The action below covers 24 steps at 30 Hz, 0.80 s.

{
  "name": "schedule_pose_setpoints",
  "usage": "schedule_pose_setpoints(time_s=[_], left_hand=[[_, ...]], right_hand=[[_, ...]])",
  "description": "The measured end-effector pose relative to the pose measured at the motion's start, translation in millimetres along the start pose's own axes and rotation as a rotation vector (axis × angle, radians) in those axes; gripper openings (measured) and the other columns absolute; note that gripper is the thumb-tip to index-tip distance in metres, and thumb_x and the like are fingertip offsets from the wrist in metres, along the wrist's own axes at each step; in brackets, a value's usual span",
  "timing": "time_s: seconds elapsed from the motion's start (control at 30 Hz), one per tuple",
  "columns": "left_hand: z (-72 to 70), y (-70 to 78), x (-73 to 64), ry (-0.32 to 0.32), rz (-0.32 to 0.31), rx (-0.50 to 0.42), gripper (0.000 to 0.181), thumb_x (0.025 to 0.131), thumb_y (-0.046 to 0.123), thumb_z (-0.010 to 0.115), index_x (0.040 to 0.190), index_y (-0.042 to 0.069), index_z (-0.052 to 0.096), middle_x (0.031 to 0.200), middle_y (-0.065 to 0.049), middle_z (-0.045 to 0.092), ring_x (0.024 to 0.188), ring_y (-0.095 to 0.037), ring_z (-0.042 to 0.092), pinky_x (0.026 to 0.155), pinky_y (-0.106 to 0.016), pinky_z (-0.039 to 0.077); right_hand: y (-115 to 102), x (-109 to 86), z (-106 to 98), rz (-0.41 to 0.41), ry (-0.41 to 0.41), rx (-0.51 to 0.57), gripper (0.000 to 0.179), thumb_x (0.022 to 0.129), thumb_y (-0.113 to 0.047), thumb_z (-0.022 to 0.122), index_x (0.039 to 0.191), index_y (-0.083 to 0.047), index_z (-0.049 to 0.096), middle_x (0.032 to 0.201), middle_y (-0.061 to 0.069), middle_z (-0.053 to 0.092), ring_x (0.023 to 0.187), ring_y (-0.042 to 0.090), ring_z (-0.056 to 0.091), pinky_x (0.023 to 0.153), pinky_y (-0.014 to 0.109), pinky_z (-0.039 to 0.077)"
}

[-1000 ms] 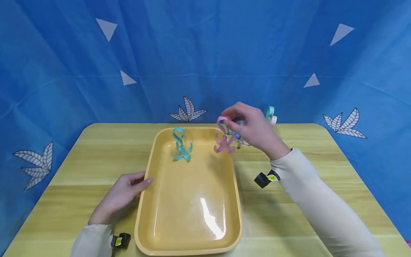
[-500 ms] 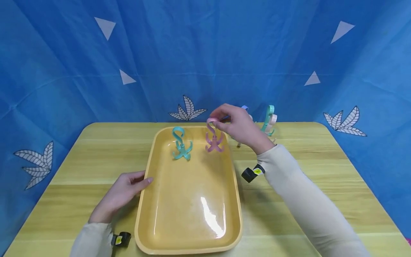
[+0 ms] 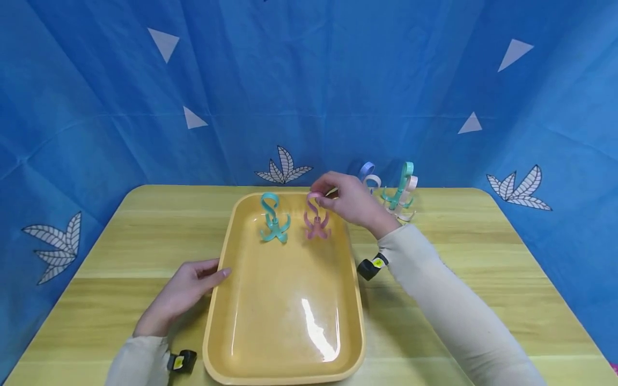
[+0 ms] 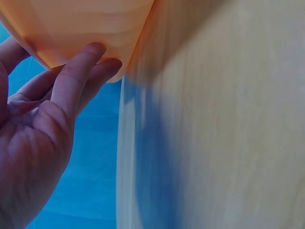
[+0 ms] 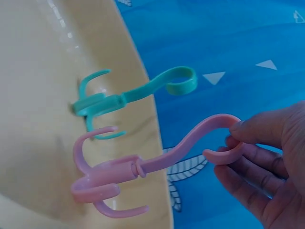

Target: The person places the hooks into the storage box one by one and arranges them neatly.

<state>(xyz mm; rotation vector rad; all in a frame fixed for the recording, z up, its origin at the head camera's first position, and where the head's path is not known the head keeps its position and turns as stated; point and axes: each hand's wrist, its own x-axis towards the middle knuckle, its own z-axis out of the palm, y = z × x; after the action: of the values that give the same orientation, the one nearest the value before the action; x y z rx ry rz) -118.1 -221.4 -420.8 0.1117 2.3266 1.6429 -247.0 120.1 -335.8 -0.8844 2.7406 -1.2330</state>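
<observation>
In the head view a yellow tray [image 3: 285, 300] lies on the table. My left hand [image 3: 185, 289] grips its left rim, the thumb over the edge and the other fingers against the outer wall, as the left wrist view shows. Between the thumb and fingers of my right hand [image 3: 350, 201] is the curled top of a pink multi-prong hanging hook [image 5: 107, 179], held upright over the tray's far right part. Whether its prongs touch the tray floor I cannot tell. To its left, a teal hook [image 3: 274, 228] of the same kind stands upright in the tray.
Behind my right hand, more hooks stand on the table [image 3: 483, 257] near its back edge: a green hook [image 3: 402, 185], a white hook [image 3: 410, 185] and a blue hook [image 3: 367, 169], partly hidden. A blue curtain [image 3: 309, 80] hangs beyond that edge.
My right hand has carried the pink hook leftward, then lower, beside the teal hook in the tray. The hooks behind it have come into fuller view. My left hand stays on the rim.
</observation>
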Motion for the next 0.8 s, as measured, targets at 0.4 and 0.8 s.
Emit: schedule_pose_setpoints(time_s=[0.4,0.8], left_hand=[[1.5,-1.5,-0.3,-0.013,-0.015,-0.042,0.052,0.100,0.026,0.061,0.135,-0.011,0.051,0.111,-0.019,0.067,0.094,-0.024,0.067,0.076,-0.033,0.057],[-0.5,1.3,-0.6,-0.014,-0.003,-0.013,0.052,0.100,0.027,0.061,0.136,-0.009,0.052,0.110,-0.016,0.068,0.093,-0.020,0.064,0.074,-0.030,0.055]], right_hand=[[12.7,1.0,12.1,-0.016,-0.014,0.003,0.010,0.092,-0.004,0.069,0.102,-0.005,0.070,0.097,0.007,0.066,0.091,0.018,0.061,0.084,0.030,0.055],[16.1,-1.4,10.4,0.021,-0.008,-0.013,0.027,0.089,-0.002,0.071,0.116,0.002,0.065,0.107,0.007,0.061,0.101,0.022,0.059,0.091,0.036,0.052]])
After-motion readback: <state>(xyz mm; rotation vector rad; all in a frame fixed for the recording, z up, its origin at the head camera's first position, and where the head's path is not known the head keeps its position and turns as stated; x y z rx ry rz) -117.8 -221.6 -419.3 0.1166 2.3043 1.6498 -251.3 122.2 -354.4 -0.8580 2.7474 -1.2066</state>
